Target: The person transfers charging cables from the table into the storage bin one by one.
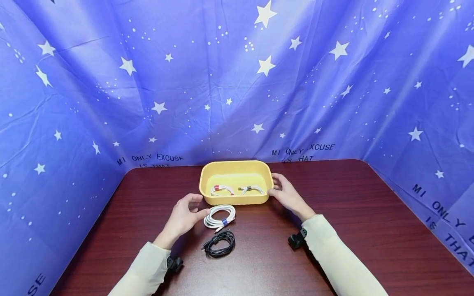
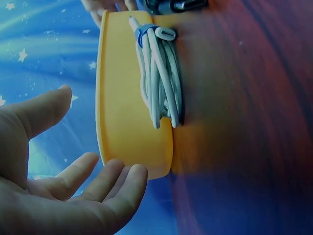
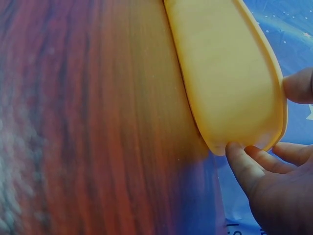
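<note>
A yellow open-topped box (image 1: 237, 200) stands toward the back of the table. Inside lie a coiled white cable with a red tie (image 1: 222, 189) and another white one with a dark tie (image 1: 252, 189). My left hand (image 1: 184, 214) is spread at the box's left end, its thumb close to a coiled white cable with a blue tie (image 1: 220, 216) in front of the box. My right hand (image 1: 289, 196) touches the box's right end, thumb at the rim and fingers along the end wall (image 3: 244, 142). Nearer me lies a coiled black cable (image 1: 220, 244).
The dark red wooden table (image 1: 333, 193) reaches back to a blue star-patterned curtain (image 1: 207, 82), which also hangs at both sides. Close behind the box are the table's back edge and the curtain. Each sleeve cuff has a black wrist camera (image 1: 297, 239).
</note>
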The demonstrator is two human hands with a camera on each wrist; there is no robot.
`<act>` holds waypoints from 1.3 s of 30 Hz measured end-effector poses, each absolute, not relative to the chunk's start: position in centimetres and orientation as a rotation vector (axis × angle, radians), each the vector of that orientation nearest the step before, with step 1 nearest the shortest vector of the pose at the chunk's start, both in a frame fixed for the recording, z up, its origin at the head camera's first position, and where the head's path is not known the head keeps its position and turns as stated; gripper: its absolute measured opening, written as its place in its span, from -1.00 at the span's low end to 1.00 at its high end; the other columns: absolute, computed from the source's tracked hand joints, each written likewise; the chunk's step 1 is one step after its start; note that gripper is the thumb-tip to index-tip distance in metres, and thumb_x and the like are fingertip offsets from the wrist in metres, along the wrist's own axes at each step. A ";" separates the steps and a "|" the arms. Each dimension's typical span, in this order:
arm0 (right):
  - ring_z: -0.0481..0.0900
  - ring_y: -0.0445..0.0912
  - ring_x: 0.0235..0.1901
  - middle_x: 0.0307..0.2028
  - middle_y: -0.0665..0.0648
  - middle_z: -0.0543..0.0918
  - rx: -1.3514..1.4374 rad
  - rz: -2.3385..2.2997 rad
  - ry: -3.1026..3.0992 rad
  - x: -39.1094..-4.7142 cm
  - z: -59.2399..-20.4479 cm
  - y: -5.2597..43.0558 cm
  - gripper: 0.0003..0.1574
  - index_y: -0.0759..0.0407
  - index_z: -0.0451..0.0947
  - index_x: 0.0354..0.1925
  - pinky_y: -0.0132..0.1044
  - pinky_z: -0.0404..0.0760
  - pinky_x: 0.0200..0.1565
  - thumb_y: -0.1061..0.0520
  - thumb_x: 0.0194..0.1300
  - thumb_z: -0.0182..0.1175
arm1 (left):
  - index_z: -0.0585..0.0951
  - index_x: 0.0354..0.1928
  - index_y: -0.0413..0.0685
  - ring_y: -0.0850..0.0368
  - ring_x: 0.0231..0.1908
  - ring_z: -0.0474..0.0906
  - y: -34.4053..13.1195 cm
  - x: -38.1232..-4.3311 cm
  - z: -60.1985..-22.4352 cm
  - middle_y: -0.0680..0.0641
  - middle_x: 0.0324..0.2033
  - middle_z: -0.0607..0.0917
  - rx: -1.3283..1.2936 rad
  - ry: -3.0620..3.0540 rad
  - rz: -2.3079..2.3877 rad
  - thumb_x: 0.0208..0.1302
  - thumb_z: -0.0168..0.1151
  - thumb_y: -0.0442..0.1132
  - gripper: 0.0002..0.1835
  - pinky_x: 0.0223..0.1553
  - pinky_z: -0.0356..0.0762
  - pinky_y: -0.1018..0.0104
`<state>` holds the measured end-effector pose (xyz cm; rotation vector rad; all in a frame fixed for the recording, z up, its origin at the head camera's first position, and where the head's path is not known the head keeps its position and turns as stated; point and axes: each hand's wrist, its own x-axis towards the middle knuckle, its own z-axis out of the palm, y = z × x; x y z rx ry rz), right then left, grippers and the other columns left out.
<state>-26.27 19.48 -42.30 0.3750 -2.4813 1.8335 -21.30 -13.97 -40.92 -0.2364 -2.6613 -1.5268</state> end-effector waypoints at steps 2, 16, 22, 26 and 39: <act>0.41 0.28 0.15 0.20 0.51 0.35 0.366 1.825 -2.486 -26.3 -42.3 19.4 -0.20 0.48 0.07 0.33 -0.34 0.50 0.02 0.33 0.20 0.17 | 0.54 0.00 -0.32 -0.15 -0.06 0.58 -13.9 -21.0 -40.9 -0.26 -0.07 0.64 -0.275 -2.660 -1.512 0.03 0.44 -0.32 -0.53 0.01 0.52 0.05; 0.38 0.34 0.16 0.20 0.55 0.33 0.382 1.843 -2.487 -25.7 -41.4 19.1 -0.22 0.53 0.06 0.32 -0.34 0.50 0.01 0.39 0.20 0.13 | 0.59 -0.10 -0.21 0.00 -0.20 0.59 -13.0 -19.6 -41.0 -0.13 -0.20 0.65 -0.416 -2.728 -1.384 -0.05 0.49 -0.34 -0.58 -0.10 0.54 0.10; 0.40 0.31 0.16 0.20 0.53 0.34 0.380 1.838 -2.484 -26.4 -42.3 19.5 -0.21 0.50 0.07 0.33 -0.36 0.49 0.01 0.38 0.20 0.14 | 0.60 -0.14 -0.18 0.05 -0.24 0.58 -12.8 -19.4 -41.2 -0.09 -0.27 0.63 -0.489 -2.773 -1.315 -0.07 0.50 -0.33 -0.60 -0.15 0.54 0.12; 0.42 0.29 0.15 0.20 0.50 0.36 0.384 1.809 -2.488 -26.6 -42.7 19.6 -0.21 0.47 0.09 0.33 -0.34 0.50 0.01 0.33 0.19 0.15 | 0.61 -0.18 -0.18 0.05 -0.27 0.57 -12.6 -19.1 -41.2 -0.08 -0.32 0.61 -0.576 -2.797 -1.259 -0.06 0.49 -0.33 -0.65 -0.18 0.54 0.15; 0.39 0.31 0.17 0.21 0.52 0.33 0.363 1.850 -2.491 -26.2 -42.2 19.5 -0.21 0.48 0.06 0.33 -0.37 0.48 0.01 0.38 0.21 0.14 | 0.62 -0.20 -0.12 0.16 -0.37 0.56 -11.9 -18.1 -41.2 0.01 -0.36 0.60 -0.812 -2.850 -1.071 -0.03 0.48 -0.30 -0.69 -0.27 0.51 0.28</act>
